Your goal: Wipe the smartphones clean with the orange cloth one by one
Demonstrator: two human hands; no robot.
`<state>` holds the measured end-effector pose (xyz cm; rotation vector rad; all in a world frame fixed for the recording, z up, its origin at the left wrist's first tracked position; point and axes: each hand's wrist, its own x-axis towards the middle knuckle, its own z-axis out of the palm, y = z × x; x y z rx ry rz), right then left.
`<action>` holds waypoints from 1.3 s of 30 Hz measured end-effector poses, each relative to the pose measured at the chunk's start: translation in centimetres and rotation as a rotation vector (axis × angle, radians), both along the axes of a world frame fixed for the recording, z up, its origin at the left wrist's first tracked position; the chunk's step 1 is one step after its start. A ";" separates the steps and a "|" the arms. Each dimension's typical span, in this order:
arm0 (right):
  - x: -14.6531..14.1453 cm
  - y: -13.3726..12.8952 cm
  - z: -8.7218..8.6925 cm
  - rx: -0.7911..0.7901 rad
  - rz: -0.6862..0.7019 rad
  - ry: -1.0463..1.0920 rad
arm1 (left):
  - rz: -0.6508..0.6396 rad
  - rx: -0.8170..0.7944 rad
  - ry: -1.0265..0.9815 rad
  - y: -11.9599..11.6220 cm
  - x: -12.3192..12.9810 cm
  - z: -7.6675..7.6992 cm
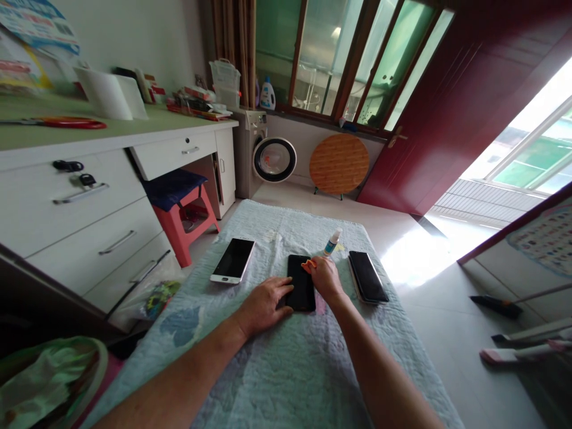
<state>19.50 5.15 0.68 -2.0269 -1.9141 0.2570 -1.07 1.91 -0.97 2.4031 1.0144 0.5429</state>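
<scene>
A black smartphone (302, 293) lies flat on the cloth-covered table, between my two hands. My left hand (266, 302) rests with its fingers stretched out, the tips at the phone's left edge. An orange cloth (308, 264) is pinched in my right hand (326, 277) and pressed on the upper part of the screen. Just beyond that hand stands a small spray bottle (332, 242) with a white cap. To the left lies a white-framed phone (233, 260); to the right, a dark phone (369, 276) sits on something pale, perhaps a case.
The table wears a pale blue quilted cloth (268, 381). Left are a white desk (174, 149), a red stool (196, 217) and a lined bin (100, 369). A washing machine (247, 161) with its door open, a round wooden tabletop (339, 164) and a red door (429, 101) stand beyond.
</scene>
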 end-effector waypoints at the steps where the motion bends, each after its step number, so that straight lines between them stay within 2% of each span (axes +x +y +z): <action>1: -0.2 0.6 0.1 -0.004 -0.002 -0.010 | 0.002 -0.007 -0.006 0.0 0.0 0.0; 7: -1.8 3.4 0.1 -0.031 0.005 -0.088 | 0.001 -0.027 -0.018 0.1 0.1 0.0; 12: -2.7 3.7 0.0 -0.039 0.092 -0.072 | 0.001 -0.034 -0.028 0.1 0.0 -0.1; 16: -2.5 2.3 0.3 -0.026 0.174 -0.039 | 0.013 -0.052 -0.046 0.0 -0.1 -0.3; 21: -2.1 -1.0 0.2 0.034 0.263 0.100 | 0.008 -0.029 -0.072 0.1 -0.1 -0.4; 25: -1.5 -3.8 0.1 0.023 0.317 0.136 | -0.050 0.006 -0.108 0.1 -0.1 -0.2; 29: -0.8 -6.0 0.8 -0.026 0.352 0.191 | -0.016 0.001 -0.045 0.1 -0.1 -0.3; 33: 0.2 -7.2 1.9 -0.103 0.389 0.273 | 0.003 0.014 -0.007 0.1 -0.1 -0.4; 39: 1.9 -7.4 2.5 -0.197 0.405 0.258 | 0.012 0.031 -0.004 0.0 -0.1 -0.3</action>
